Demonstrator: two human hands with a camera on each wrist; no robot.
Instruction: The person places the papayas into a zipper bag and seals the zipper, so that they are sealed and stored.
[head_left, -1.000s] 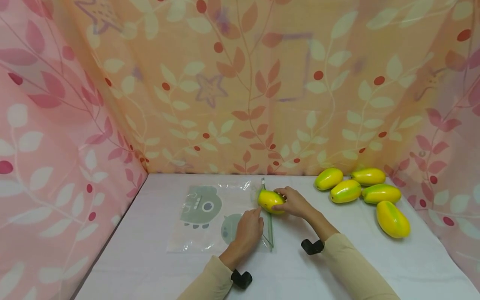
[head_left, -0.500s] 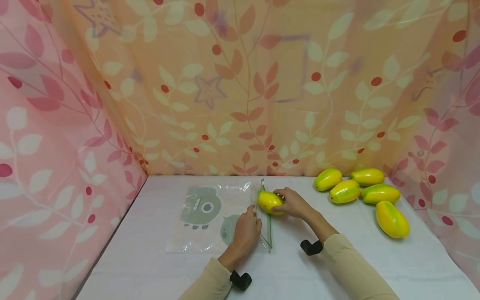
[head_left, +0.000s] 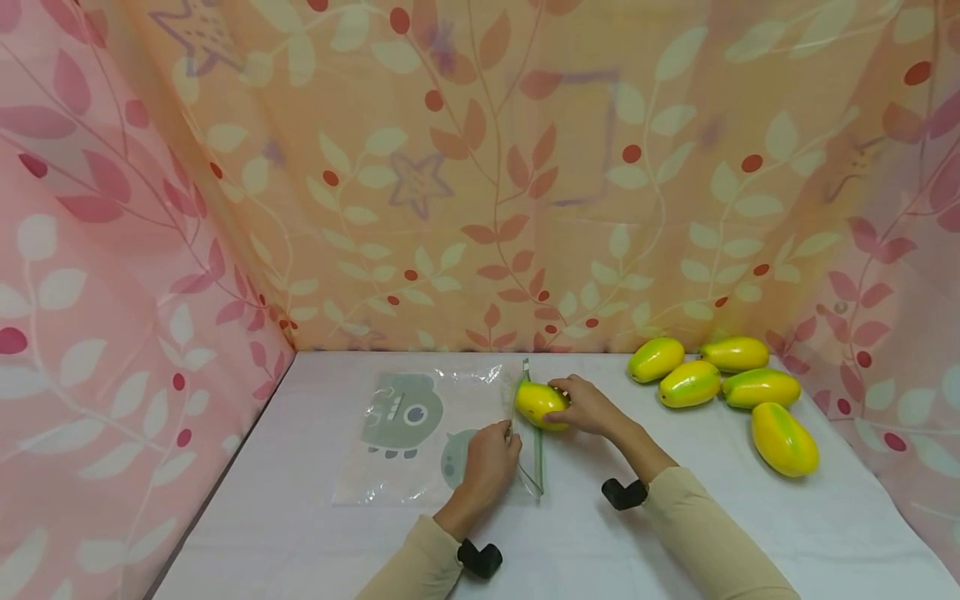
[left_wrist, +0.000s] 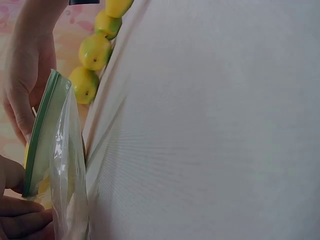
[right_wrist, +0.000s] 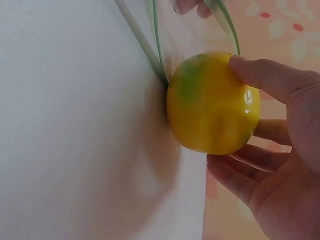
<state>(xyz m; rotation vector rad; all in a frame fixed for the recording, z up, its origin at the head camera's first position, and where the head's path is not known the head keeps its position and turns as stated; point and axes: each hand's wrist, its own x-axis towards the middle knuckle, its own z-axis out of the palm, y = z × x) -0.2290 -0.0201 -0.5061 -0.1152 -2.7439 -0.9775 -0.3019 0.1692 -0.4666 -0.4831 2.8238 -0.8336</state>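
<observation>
In the head view's lower centre, the right hand [head_left: 588,406] grips a yellow-green fruit [head_left: 540,405] at the mouth of a clear bag [head_left: 431,429] that the left hand [head_left: 491,460] pinches

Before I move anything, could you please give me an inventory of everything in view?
Table: one, white, across the foreground.
Zip bag: one, clear with grey-green cartoon prints and green mouth strips, on the table left of centre.
Held fruit: one, yellow and green, at the zip bag's open mouth.
Loose fruits: five, yellow and green, grouped at the table's right end.
Leaf-patterned hangings: count unclear, orange behind, pink at both sides.
Black wrist pieces: two, black, one by each wrist.
Sleeves: two, beige, lower edge of the head view.
Hands: two, bare; left hand pinches the bag's mouth, right hand grips the held fruit.
</observation>
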